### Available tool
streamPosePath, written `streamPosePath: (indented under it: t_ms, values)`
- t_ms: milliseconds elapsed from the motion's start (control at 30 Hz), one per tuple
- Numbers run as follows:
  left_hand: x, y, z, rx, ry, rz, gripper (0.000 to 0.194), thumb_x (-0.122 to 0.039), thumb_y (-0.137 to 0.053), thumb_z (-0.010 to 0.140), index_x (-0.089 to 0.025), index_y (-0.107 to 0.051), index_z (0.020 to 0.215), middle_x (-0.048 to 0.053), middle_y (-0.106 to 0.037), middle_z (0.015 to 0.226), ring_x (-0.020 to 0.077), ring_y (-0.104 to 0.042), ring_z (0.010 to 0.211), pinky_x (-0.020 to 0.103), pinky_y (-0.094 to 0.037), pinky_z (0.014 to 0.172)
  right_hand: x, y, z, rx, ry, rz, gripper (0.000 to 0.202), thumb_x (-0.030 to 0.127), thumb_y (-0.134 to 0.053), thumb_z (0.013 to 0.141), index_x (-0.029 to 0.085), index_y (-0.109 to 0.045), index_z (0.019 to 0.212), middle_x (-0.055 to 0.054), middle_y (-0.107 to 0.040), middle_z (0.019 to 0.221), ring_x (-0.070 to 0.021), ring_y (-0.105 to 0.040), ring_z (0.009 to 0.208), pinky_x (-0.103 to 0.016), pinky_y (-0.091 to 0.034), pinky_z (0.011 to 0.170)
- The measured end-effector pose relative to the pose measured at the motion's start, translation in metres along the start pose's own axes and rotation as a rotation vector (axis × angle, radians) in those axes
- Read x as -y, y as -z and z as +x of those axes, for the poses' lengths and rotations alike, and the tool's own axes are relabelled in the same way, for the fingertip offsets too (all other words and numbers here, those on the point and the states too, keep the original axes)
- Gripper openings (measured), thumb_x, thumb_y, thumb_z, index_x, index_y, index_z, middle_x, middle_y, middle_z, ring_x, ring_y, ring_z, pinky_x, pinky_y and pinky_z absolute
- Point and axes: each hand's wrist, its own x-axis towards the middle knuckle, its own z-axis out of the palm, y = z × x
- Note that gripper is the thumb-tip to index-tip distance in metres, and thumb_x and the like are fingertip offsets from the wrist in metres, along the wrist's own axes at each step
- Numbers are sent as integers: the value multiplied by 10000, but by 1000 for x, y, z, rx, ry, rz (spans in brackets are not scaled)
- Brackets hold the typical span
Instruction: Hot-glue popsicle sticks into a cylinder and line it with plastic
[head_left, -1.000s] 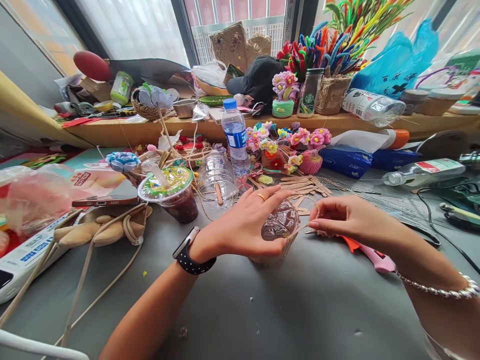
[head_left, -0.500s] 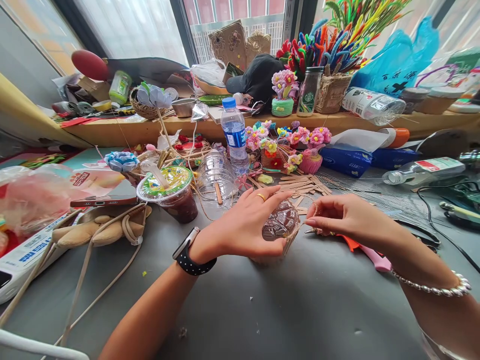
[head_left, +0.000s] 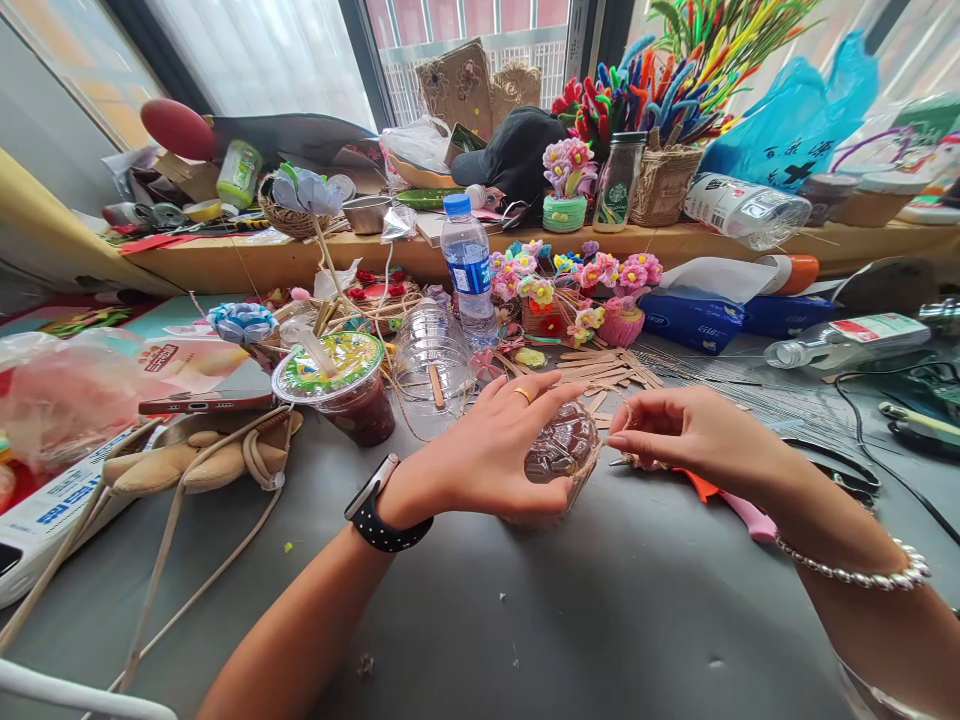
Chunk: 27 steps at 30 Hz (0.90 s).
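My left hand (head_left: pixel 480 450), with a ring and a black-banded watch, curls over a clear plastic bottle bottom (head_left: pixel 561 440) that stands with its ribbed base up. Thumb and fingers grip it from either side. Brown twine wraps around its side, partly hidden by the hand. Just to the right, my right hand (head_left: pixel 686 432) pinches a strand of twine (head_left: pixel 603 443) between thumb and forefinger, close to the bottle's rim. Beneath and behind that hand lie an orange-and-pink tool (head_left: pixel 750 516), partly covered, and black-handled scissors (head_left: pixel 844 470).
Flat wooden sticks (head_left: pixel 607 368) lie behind the hands. A cut clear bottle (head_left: pixel 433 350), a lidded drink cup (head_left: pixel 330 385) and a blue-capped water bottle (head_left: pixel 469 275) stand left of them. Corded straps (head_left: pixel 169 520) lie farther left. A crowded ledge (head_left: pixel 300 262) runs along the back.
My right hand has shifted very slightly left, its bracelet moving with the wrist. My left hand and the bottle bottom stay in place.
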Motion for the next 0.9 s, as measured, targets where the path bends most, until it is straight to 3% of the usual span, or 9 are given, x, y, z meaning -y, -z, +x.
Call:
streamPosePath:
  t_ms: [900]
  values:
    - [1, 1, -1, 12, -8, 17, 675, -377, -533, 691, -172, -298, 1290, 100, -286, 1373, 246, -225, 1272, 400, -208, 1038, -2, -2, 2, -23, 25, 71, 221, 403, -576, 695, 184, -576, 723, 25, -548, 608, -77, -478, 550, -182, -384, 506]
